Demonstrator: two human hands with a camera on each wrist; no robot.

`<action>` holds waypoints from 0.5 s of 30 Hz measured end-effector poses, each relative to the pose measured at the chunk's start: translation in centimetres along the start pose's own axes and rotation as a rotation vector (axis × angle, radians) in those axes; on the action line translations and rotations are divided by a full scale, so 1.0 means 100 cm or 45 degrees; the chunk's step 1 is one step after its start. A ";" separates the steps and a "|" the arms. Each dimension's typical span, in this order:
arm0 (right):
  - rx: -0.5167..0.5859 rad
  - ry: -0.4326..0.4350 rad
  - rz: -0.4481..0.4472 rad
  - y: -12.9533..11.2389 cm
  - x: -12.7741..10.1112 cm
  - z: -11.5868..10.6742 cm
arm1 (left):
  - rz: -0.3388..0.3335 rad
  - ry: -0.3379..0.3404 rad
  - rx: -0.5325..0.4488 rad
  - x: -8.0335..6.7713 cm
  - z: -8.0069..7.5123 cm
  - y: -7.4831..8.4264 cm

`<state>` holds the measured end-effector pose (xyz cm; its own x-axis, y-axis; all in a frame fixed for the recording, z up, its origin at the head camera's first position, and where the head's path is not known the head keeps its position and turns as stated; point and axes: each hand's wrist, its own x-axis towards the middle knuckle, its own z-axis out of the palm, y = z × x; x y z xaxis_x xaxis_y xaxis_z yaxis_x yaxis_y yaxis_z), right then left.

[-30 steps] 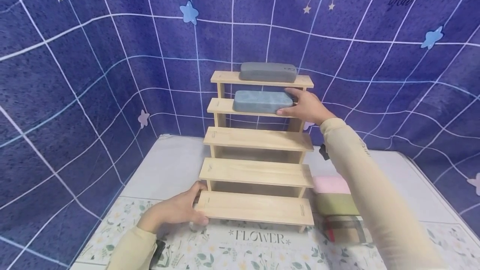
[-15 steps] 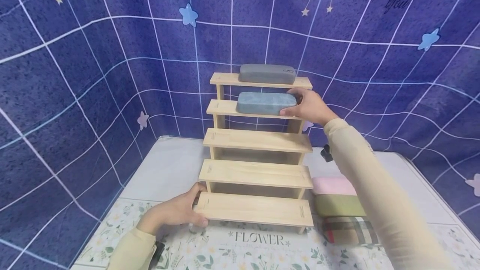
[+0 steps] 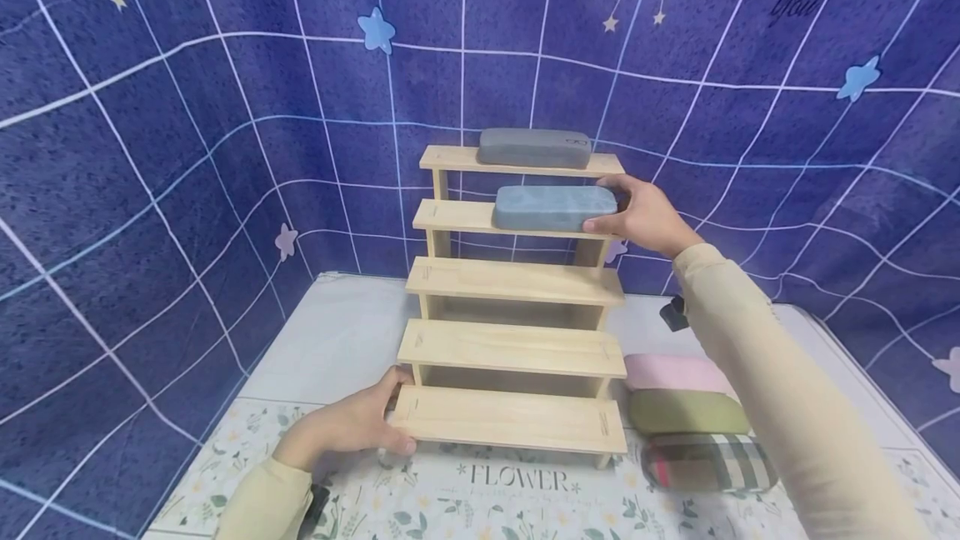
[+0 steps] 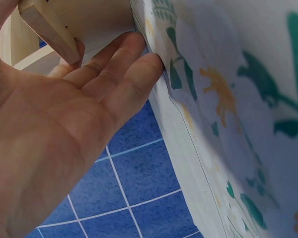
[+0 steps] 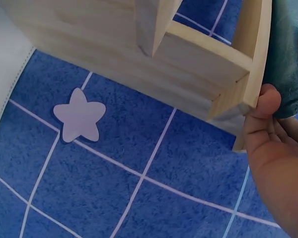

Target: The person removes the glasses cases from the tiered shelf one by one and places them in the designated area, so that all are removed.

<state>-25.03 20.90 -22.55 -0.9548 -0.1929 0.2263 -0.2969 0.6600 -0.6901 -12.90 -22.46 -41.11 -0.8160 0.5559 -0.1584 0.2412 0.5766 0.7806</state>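
Note:
A wooden stepped rack (image 3: pixel 514 346) with several tiers stands on the table. On its top tier lies a grey glasses case (image 3: pixel 534 147). One tier down sits a blue-grey glasses case (image 3: pixel 553 207), and my right hand (image 3: pixel 640 213) grips its right end, thumb under and fingers over; the right wrist view shows the case (image 5: pixel 288 59) against the shelf edge (image 5: pixel 256 69). My left hand (image 3: pixel 352 422) holds the left end of the lowest tier (image 3: pixel 510 418), fingers wrapped round the board's end (image 4: pixel 49 29).
Three more cases lie on the table right of the rack: pink (image 3: pixel 671 372), olive green (image 3: pixel 686 412) and plaid (image 3: pixel 708 463). A floral mat (image 3: pixel 517 498) covers the table's front. A blue grid backdrop (image 3: pixel 187 123) closes in behind and on both sides.
My right hand has slid the blue-grey case to the right along its tier. The left hand and the rack have stayed put.

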 end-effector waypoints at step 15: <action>-0.028 0.077 0.048 0.028 -0.022 -0.024 | 0.015 -0.023 -0.029 0.000 -0.002 -0.001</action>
<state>-23.70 24.91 -23.34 -0.9623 -0.1241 0.2419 -0.2598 0.6822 -0.6835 -13.05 -22.63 -41.12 -0.8036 0.5733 -0.1599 0.2384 0.5562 0.7961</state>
